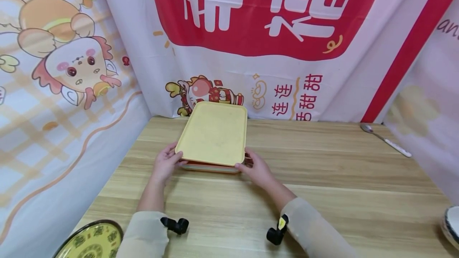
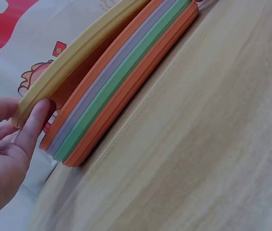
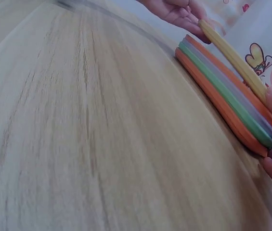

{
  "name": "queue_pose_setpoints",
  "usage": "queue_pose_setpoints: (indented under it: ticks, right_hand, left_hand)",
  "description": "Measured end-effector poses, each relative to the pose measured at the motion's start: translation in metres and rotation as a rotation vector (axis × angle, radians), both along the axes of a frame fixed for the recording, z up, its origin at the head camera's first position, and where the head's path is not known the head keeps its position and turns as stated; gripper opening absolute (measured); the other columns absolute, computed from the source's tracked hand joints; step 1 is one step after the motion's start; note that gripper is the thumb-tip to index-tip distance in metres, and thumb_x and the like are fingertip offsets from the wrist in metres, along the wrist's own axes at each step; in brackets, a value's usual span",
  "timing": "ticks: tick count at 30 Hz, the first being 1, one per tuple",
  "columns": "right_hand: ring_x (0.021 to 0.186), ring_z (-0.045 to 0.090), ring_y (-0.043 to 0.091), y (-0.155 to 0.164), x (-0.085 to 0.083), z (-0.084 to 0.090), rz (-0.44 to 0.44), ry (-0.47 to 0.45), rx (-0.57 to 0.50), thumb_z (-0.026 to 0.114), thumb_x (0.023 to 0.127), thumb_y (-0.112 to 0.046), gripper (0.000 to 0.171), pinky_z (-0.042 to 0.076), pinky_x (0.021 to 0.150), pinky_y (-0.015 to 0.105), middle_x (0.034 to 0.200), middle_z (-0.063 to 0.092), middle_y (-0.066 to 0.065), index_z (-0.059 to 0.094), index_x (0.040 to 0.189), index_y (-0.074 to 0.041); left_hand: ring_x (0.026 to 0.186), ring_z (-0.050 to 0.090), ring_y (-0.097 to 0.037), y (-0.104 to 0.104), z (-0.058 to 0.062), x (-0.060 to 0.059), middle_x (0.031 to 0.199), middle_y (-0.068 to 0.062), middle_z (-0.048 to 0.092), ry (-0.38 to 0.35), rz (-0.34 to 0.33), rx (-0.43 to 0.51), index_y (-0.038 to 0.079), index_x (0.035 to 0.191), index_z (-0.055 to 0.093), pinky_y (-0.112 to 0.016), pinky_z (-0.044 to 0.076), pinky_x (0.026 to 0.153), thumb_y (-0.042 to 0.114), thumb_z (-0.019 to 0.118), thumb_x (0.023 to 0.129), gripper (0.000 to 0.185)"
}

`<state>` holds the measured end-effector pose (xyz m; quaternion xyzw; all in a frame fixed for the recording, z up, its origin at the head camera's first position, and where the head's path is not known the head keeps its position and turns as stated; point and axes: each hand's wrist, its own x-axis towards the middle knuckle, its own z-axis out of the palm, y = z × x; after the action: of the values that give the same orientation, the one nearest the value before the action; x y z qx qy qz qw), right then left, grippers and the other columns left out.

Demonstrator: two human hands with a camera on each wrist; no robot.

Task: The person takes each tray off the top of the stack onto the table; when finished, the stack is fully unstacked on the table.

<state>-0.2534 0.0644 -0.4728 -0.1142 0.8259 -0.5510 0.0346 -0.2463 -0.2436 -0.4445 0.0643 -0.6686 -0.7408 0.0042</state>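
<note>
A yellow rectangular tray (image 1: 215, 132) tops a stack of similar trays, its near edge tilted up with a gap beneath it. Below it, the left wrist view shows orange, lilac, green and orange trays (image 2: 126, 82) nested together on the table. My left hand (image 1: 166, 162) pinches the yellow tray's near left corner, thumb on one side and fingers on the other. At the near right corner, my right hand (image 1: 256, 168) holds the same tray with its thumb at the rim. Part of the right hand lies outside the right wrist view.
The wooden table (image 1: 322, 194) meets a printed cloth backdrop (image 1: 258, 79) behind the stack. A spoon (image 1: 385, 140) with a white handle lies at the far right. A yellow patterned plate (image 1: 95, 240) sits at front left, and a white bowl (image 1: 452, 226) at the right edge.
</note>
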Motion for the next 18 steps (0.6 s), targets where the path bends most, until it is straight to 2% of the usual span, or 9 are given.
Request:
queue_pose_setpoints:
  ticks: [2,4,7,9,11,18]
  right_hand:
    - [0.127,0.055,0.037,0.001,0.000,-0.003,0.005,-0.004,-0.039,0.074,0.088,-0.020,0.076,0.048,0.110,0.046,0.142,0.053,0.022,0.034,0.150,0.000]
    - [0.127,0.055,0.037,0.001,0.000,-0.007,0.007,-0.014,-0.076,0.075,0.087,-0.018,0.076,0.049,0.109,0.045,0.142,0.052,0.022,0.035,0.150,0.000]
    - [0.126,0.056,0.034,0.003,-0.001,-0.014,0.010,-0.021,-0.085,0.076,0.087,-0.020,0.077,0.049,0.109,0.043,0.143,0.052,0.019,0.035,0.150,-0.003]
    - [0.125,0.057,0.031,0.003,0.000,-0.017,0.009,-0.013,-0.055,0.076,0.087,-0.024,0.077,0.049,0.109,0.042,0.143,0.053,0.016,0.036,0.150,-0.006]
    - [0.125,0.057,0.030,0.003,0.000,-0.019,0.011,0.007,-0.026,0.075,0.088,-0.027,0.077,0.049,0.109,0.042,0.142,0.054,0.015,0.036,0.151,-0.006]
    - [0.126,0.057,0.030,0.001,0.004,-0.021,-0.005,0.055,0.002,0.073,0.089,-0.026,0.075,0.049,0.110,0.041,0.139,0.057,0.017,0.036,0.150,-0.003]
  left_hand:
    - [0.088,0.067,-0.001,0.000,0.000,0.000,0.151,-0.027,0.038,0.003,0.006,0.039,-0.001,0.152,0.027,-0.018,0.061,0.078,-0.004,0.048,0.099,0.058]
    - [0.086,0.068,-0.002,-0.001,0.001,0.001,0.144,-0.023,0.048,0.002,0.021,0.066,0.000,0.152,0.029,-0.018,0.062,0.077,-0.004,0.049,0.098,0.057]
    - [0.082,0.069,-0.004,-0.003,0.006,0.001,0.122,-0.006,0.064,0.003,0.040,0.096,-0.001,0.151,0.030,-0.019,0.062,0.075,-0.004,0.050,0.098,0.057]
    - [0.081,0.070,-0.004,-0.006,0.010,0.002,0.106,0.008,0.067,0.005,0.043,0.116,-0.001,0.151,0.029,-0.019,0.062,0.075,-0.004,0.049,0.098,0.057]
    - [0.080,0.070,-0.005,-0.011,0.015,0.003,0.097,0.014,0.068,0.013,0.041,0.134,-0.002,0.151,0.027,-0.020,0.062,0.075,-0.005,0.048,0.098,0.057]
    - [0.078,0.070,-0.008,-0.034,0.038,0.011,0.095,0.009,0.072,0.044,0.046,0.250,-0.002,0.152,0.019,-0.019,0.062,0.073,-0.008,0.048,0.097,0.062]
